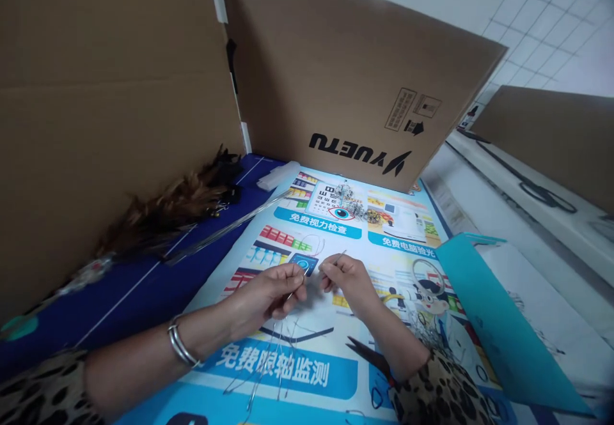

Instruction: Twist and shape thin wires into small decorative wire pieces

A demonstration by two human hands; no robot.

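Note:
My left hand (283, 287) is closed in a pinch around thin silvery wires (279, 342); their loose ends trail below it over the printed sheet. One strand end pokes up past the left fingertips. Close by on the right, my right hand (348, 278) is also pinched, on what looks like a thin wire (342, 255) whose tip shows above the fingers. A narrow gap separates the two hands. Beneath my right forearm lies a dark pointed cutting tool (367, 353), its handles partly hidden by the leopard-print sleeve.
Cardboard panels (307, 73) wall off the left and back. Brown feathers (167, 201) and a bundle of straight wires (230, 227) lie on blue cloth. Silver tinsel pieces (354, 208) rest further back. At right are a teal folder (484, 323) and black scissors (547, 196) on a ledge.

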